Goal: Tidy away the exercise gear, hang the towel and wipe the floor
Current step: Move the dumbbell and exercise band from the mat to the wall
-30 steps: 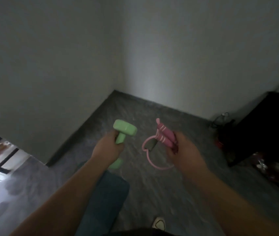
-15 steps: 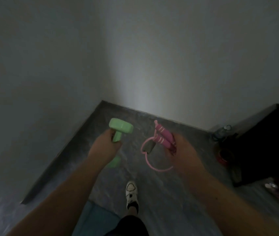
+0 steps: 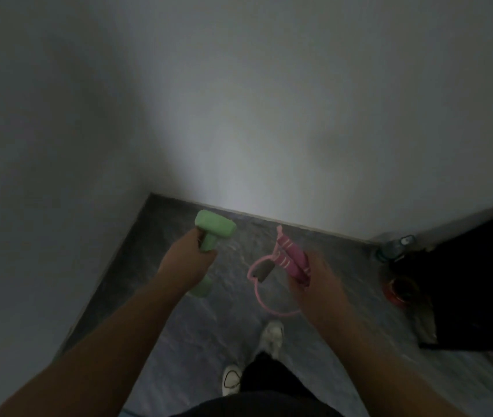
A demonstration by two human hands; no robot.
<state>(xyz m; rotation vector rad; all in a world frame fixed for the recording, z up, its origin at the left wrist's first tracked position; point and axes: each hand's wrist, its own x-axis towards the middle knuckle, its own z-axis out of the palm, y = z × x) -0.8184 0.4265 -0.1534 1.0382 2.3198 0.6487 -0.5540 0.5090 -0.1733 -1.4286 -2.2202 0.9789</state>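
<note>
head view, dim and blurred. risk first: could drop the green dumbbell (image 3: 212, 236) onto the near shoe (image 3: 273, 335) if grip slackens mid-stride; could trip on the pink skipping rope (image 3: 281, 266), loop dangling low. left hand (image 3: 188, 263) wrapped round the dumbbell bar, held upright, forearm extended. right hand (image 3: 317, 281) clutching the rope handles, probably both, wrist turned inward. far corner of the floor (image 3: 179, 224) ahead.
</note>
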